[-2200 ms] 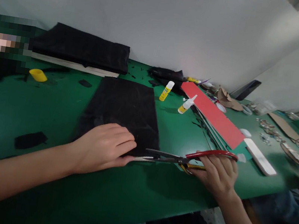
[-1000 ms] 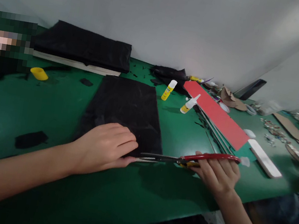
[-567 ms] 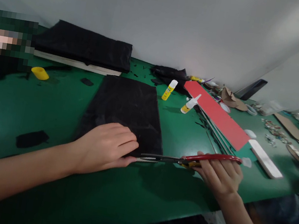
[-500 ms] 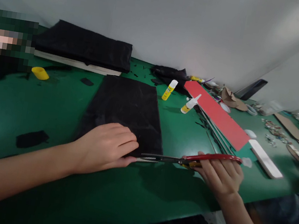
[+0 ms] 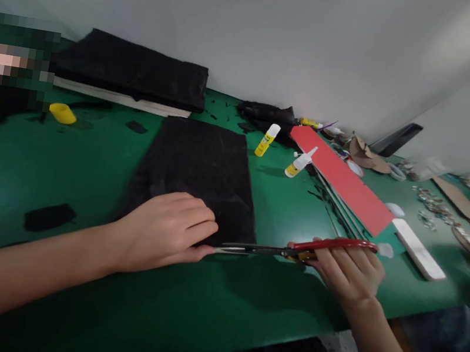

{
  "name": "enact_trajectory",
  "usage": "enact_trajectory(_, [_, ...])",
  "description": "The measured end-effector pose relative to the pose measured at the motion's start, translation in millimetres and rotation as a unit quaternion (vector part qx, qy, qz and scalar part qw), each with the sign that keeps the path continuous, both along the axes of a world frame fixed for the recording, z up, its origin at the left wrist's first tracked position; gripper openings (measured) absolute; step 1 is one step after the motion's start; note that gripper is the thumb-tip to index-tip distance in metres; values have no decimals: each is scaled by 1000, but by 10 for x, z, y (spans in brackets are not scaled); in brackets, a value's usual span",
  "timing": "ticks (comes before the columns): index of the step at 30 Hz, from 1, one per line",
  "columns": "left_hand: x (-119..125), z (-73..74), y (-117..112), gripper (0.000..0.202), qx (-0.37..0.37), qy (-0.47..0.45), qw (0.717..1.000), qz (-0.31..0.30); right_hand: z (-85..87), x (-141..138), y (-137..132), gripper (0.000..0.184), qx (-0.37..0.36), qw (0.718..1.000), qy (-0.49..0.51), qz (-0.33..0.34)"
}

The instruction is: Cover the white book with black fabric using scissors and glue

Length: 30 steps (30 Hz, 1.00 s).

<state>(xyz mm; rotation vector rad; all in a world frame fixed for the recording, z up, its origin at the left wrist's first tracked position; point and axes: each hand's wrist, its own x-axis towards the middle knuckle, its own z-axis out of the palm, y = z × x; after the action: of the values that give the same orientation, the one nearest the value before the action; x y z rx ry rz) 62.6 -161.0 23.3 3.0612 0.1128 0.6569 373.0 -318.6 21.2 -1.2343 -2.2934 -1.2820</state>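
Black fabric [image 5: 205, 162] lies over a flat pale-edged board on the green table. My left hand [image 5: 176, 226] is closed on the near edge of the fabric, fingers on top and thumb at the front edge, where a pale strip shows. My right hand [image 5: 351, 272] grips red-handled scissors [image 5: 289, 251] by the handles. Their dark blades point left along the fabric's near edge, with the tips close to my left fingertips. Part of the fabric is hidden under my left hand.
Behind are a black-covered stack [image 5: 135, 71], a glue stick [image 5: 267, 139] and a glue bottle [image 5: 299, 162]. A red strip [image 5: 345, 181] and a white block [image 5: 417, 249] lie right. Yellow tape [image 5: 63, 113] and a black scrap [image 5: 50, 217] lie left. People sit at both sides.
The scissors' handles have drawn slightly closer together, and the blades with them. My left hand keeps its hold on the black fabric's edge. The view has shifted a little.
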Motion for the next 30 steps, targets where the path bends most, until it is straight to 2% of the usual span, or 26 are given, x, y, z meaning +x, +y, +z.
enact_trajectory(11, [5, 5, -10, 25, 10, -3, 1000, -1, -25, 36, 89, 8, -32, 998, 31, 41])
enact_trajectory(13, [4, 0, -8, 26, 13, -4, 1000, -1, -56, 56, 79, 4, -32, 997, 72, 21])
enact_trajectory(14, [4, -2, -7, 26, 15, -4, 1000, -2, -76, 70, 71, 5, -27, 994, 104, -10])
enact_trajectory(16, [6, 0, -9, 25, 23, 0, 1000, -4, -111, 99, 47, 14, -16, 977, 184, -110])
enact_trajectory(18, [16, 3, -25, 25, 35, 13, 999, -1, -125, 116, 13, 29, -13, 941, 263, -214])
enact_trajectory(20, [38, -11, -66, 27, 40, 31, 999, 15, -117, 117, -36, 41, -36, 906, 324, -269])
enact_trajectory(22, [68, -62, -138, 38, 36, 47, 998, 37, -108, 110, -104, 44, -85, 887, 351, -287])
enact_trajectory(25, [114, -192, -271, 63, 18, 68, 996, 51, -144, 124, -234, 36, -179, 873, 343, -297])
enact_trajectory(27, [130, -247, -341, 71, 0, 98, 993, 57, -212, 160, -310, 33, -220, 860, 345, -304])
enact_trajectory(30, [138, -151, -363, 76, -56, 150, 985, 57, -332, 227, -359, 35, -236, 839, 378, -311])
